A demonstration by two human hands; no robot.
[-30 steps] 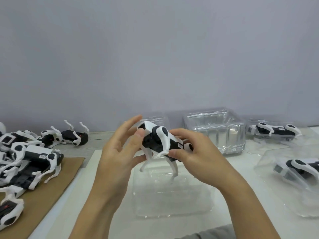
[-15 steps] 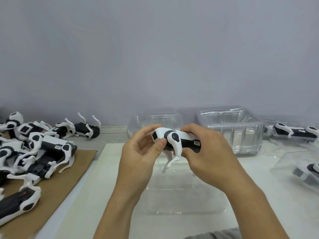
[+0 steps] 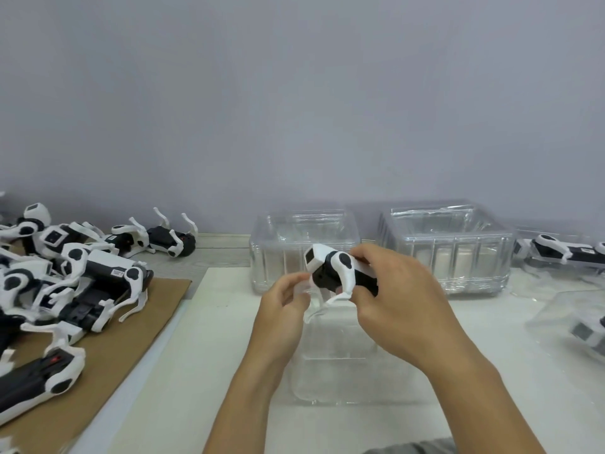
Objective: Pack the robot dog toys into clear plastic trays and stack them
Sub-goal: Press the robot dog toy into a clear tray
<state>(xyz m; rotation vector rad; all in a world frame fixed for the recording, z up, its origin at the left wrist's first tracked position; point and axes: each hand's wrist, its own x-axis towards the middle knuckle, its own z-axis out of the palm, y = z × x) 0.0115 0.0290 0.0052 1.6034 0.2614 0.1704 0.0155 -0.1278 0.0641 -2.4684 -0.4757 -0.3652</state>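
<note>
Robot dog toy (image 3: 337, 273): white shell, black body, legs hanging. Held above clear tray (image 3: 343, 371). Right hand (image 3: 402, 303) grips the body; left hand (image 3: 284, 306) pinches a white leg.

The left hand (image 3: 284, 301) has dropped from the robot dog toy (image 3: 339, 273) body to, seemingly, pinch a lowered white leg.

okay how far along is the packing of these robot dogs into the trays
Early on. Done: two dogs already sit in clear trays at the right, one at the back and one nearer. In hand: the right hand grips a robot dog while the left hand pinches its leg, above an empty tray. Left: the pile of dogs on the cardboard, and stacking.
</note>
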